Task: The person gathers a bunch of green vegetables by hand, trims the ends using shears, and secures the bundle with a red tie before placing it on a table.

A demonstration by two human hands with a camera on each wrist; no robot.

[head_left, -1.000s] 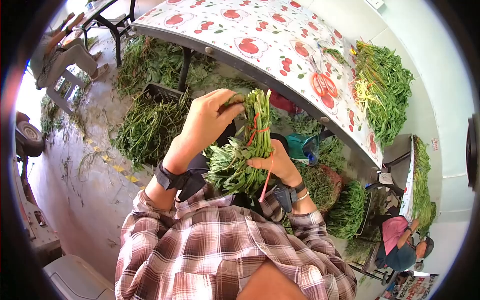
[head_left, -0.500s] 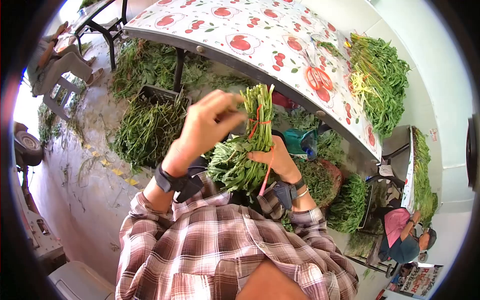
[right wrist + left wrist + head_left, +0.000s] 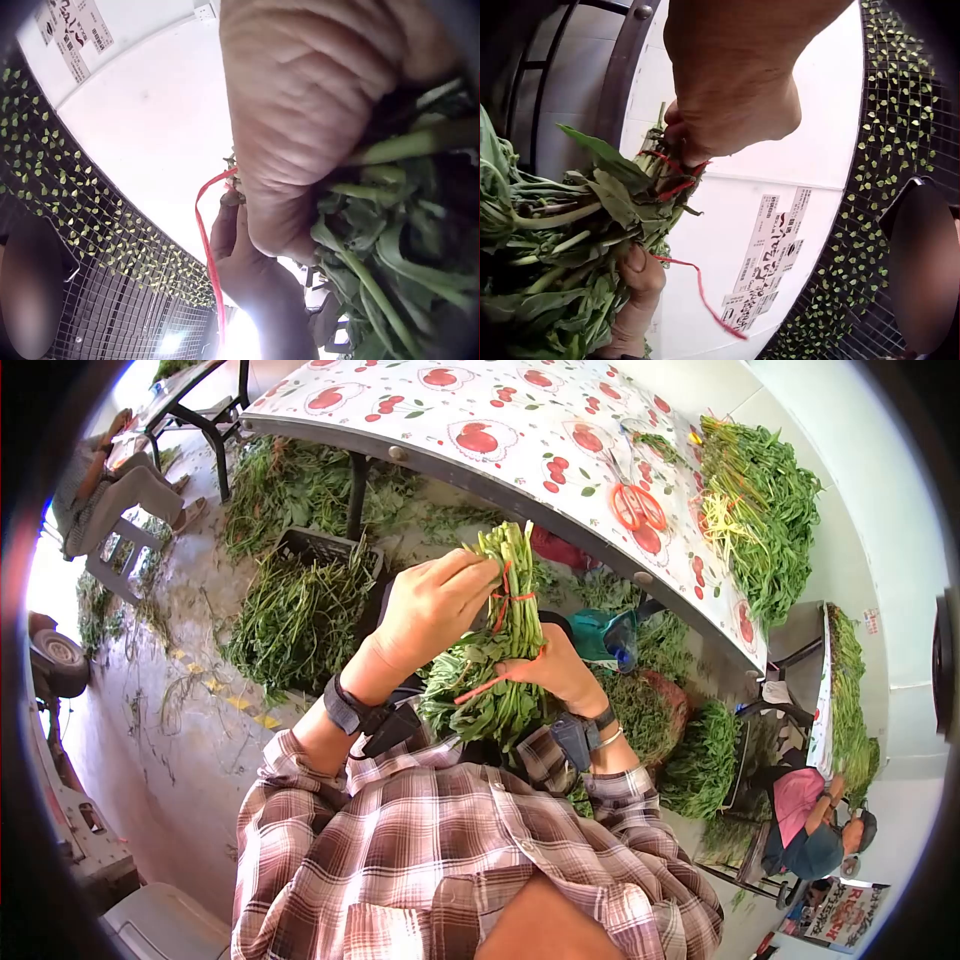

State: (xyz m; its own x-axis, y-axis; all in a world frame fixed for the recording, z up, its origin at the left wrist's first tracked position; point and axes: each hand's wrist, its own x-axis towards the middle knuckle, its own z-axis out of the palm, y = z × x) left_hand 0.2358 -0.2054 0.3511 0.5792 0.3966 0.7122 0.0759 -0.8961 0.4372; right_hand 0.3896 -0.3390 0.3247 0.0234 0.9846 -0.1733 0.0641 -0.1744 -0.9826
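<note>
A bunch of leafy greens stands stem-end up before my chest, bound by a red tie around its stems. My right hand grips it lower down, thumb across the leaves. My left hand pinches at the upper stems, its fingertips right beside the tie. In the left wrist view the left hand reaches down to the stems by the red tie, while the right thumb presses the leaves. A loose red strand sticks out near the right thumb.
Orange-handled scissors and a heap of greens lie on the patterned tablecloth. On the floor, a black crate stands by piled greens. Two other people sit at the far left and the right.
My left hand drew slightly back from the stems, then came onto them again beside the tie. The loose red strand swung from hanging down to pointing left. The right hand keeps its grip.
</note>
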